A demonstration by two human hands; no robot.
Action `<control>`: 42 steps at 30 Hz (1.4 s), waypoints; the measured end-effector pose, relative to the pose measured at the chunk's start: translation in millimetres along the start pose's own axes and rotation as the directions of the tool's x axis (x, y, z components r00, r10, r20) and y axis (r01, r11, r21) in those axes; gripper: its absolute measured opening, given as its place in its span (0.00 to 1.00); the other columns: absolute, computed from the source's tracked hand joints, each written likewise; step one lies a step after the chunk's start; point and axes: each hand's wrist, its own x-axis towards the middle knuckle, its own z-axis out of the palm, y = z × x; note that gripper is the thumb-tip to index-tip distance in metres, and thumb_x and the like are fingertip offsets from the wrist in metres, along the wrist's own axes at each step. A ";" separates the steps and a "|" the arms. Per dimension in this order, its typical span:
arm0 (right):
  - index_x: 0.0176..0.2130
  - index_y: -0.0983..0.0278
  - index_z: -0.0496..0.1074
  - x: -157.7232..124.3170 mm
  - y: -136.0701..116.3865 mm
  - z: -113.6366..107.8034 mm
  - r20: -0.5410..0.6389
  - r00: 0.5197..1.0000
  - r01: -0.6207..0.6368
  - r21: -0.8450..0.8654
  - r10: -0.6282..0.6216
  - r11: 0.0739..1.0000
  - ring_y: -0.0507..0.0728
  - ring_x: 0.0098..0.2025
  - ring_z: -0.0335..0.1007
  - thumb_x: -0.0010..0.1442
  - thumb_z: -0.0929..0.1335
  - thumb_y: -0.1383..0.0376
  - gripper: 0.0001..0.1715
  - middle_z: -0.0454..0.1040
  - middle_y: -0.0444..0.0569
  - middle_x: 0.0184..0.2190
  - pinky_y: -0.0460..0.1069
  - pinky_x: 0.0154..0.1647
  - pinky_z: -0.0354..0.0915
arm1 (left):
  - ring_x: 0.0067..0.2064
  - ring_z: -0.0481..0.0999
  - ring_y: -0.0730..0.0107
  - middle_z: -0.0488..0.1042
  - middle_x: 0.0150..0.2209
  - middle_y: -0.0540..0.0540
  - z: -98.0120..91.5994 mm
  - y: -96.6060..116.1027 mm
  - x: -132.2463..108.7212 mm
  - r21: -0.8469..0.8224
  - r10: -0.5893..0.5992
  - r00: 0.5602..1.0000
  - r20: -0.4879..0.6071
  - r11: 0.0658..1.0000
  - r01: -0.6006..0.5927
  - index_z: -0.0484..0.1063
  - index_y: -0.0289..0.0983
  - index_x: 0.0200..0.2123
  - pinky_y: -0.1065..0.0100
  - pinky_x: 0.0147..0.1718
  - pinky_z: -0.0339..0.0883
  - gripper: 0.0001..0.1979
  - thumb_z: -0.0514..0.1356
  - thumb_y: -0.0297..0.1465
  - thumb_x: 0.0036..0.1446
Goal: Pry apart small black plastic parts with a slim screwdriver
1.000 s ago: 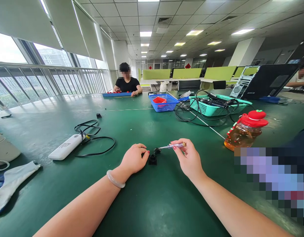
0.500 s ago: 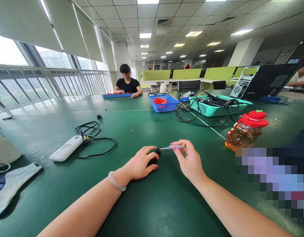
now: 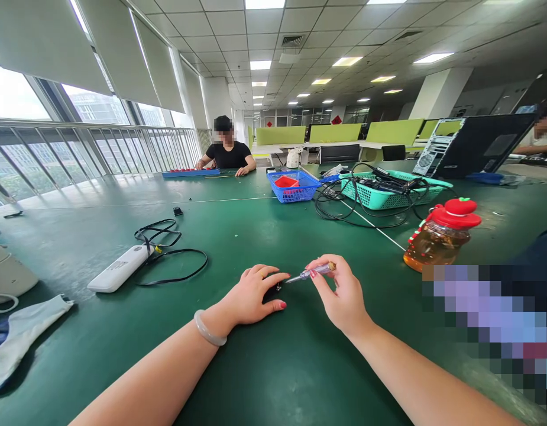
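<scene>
My right hand pinches a slim screwdriver by its clear purplish handle. The shaft slants down to the left, its tip close to the fingers of my left hand. Those fingers curl over a small black part on the green table; much of it is hidden under the hand, and its exact kind cannot be made out. Whether the tip touches it is unclear.
To the left lie a white power bank and a black cable. A red-lidded bottle stands at right. Farther back are a blue basket and a green basket of cables. A person sits across the table.
The screwdriver tip has dropped slightly, and the black part now shows lower, between my left fingers and thumb. Across the table, the blue tray has slid left with the person's hand.
</scene>
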 end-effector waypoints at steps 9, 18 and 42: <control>0.50 0.59 0.65 0.6 -1.2 -3.3 -0.037 0.991 0.125 -0.097 -0.129 0.987 0.55 0.36 0.74 0.64 0.64 0.66 0.13 0.75 0.46 0.34 0.51 0.41 0.71 | 0.59 0.65 0.55 0.70 0.56 0.45 -1.6 5.1 0.2 0.003 0.071 0.996 0.053 0.997 -0.071 0.70 0.47 0.53 0.48 0.60 0.55 0.16 0.57 0.42 0.63; 0.54 0.58 0.63 -2.9 -11.1 -2.2 0.081 0.962 0.269 -0.136 -0.260 0.954 0.54 0.35 0.73 0.65 0.64 0.69 0.19 0.73 0.44 0.32 0.52 0.42 0.71 | 0.56 0.68 0.58 0.73 0.52 0.44 -1.3 6.6 1.3 -0.027 0.066 0.998 0.007 0.997 -0.066 0.61 0.44 0.60 0.51 0.59 0.58 0.22 0.57 0.37 0.63; 0.52 0.57 0.68 0.7 -12.7 -0.1 0.121 0.961 0.269 -0.192 -0.249 0.944 0.55 0.35 0.75 0.64 0.65 0.66 0.16 0.76 0.45 0.33 0.52 0.42 0.73 | 0.53 0.67 0.62 0.71 0.49 0.46 -17.5 10.8 -32.0 0.042 0.018 0.997 0.072 0.999 -0.021 0.68 0.44 0.49 0.55 0.56 0.63 0.12 0.50 0.28 0.65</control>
